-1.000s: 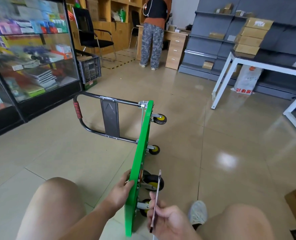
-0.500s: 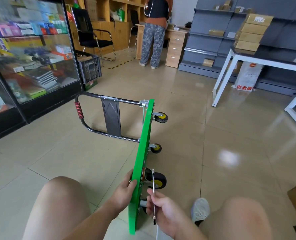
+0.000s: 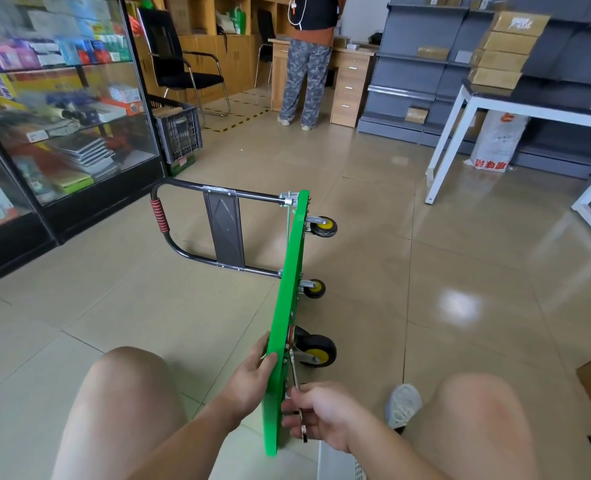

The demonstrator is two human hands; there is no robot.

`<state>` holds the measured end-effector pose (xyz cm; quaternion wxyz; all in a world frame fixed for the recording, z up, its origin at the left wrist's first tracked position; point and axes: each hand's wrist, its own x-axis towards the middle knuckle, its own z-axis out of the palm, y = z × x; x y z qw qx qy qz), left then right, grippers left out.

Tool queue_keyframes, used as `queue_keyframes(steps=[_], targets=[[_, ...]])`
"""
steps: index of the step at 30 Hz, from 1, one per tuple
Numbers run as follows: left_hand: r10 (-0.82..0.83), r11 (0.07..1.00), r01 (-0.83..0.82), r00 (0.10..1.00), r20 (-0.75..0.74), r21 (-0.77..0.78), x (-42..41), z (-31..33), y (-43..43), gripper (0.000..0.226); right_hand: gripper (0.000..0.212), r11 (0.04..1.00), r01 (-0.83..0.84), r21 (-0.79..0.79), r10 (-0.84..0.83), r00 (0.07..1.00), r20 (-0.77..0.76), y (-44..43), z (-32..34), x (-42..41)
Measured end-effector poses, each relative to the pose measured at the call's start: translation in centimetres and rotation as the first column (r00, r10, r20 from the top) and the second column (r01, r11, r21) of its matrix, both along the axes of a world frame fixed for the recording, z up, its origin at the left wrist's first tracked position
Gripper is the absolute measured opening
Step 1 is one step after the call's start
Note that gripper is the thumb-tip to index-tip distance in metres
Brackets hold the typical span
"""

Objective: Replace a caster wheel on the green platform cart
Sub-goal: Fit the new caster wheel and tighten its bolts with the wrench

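Head view: the green platform cart stands on its long edge on the tiled floor, starting between the person's bare knees and running toward the far side. Its black handle lies out to the left, and the casters project to the right. The left hand is curled round the deck's near edge and grips it. The right hand, just right of the deck, pinches a slim metal tool. The tool's upper end meets the bracket of the near caster wheel. Two smaller casters sit farther along. A glass display cabinet stands far left and a white table far right.
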<state>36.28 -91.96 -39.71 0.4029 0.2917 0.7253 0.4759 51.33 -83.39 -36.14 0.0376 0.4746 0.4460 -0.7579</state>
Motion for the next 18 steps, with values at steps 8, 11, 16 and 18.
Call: queue_keyframes(steps=[8,11,16,18], targets=[[-0.004,1.0,0.004,1.0,0.003,0.003,0.0,0.0,-0.1,0.046,0.017,1.0,0.012,-0.003,-0.012,0.998,-0.061,0.2,-0.3,-1.0],[-0.004,1.0,0.004,1.0,0.007,0.002,0.0,-0.1,0.0,0.044,0.018,1.0,0.021,-0.016,-0.022,0.998,-0.064,0.1,-0.9,-1.3],[0.0,1.0,0.0,1.0,0.023,0.003,0.1,-0.1,-0.2,0.045,0.022,0.998,0.052,-0.035,-0.054,0.997,-0.06,0.1,-2.4,-1.6],[-0.003,1.0,0.004,1.0,0.025,-0.003,0.1,-0.2,-0.3,0.045,0.019,0.998,0.051,-0.035,-0.053,0.997,-0.052,0.2,-2.9,-1.6]])
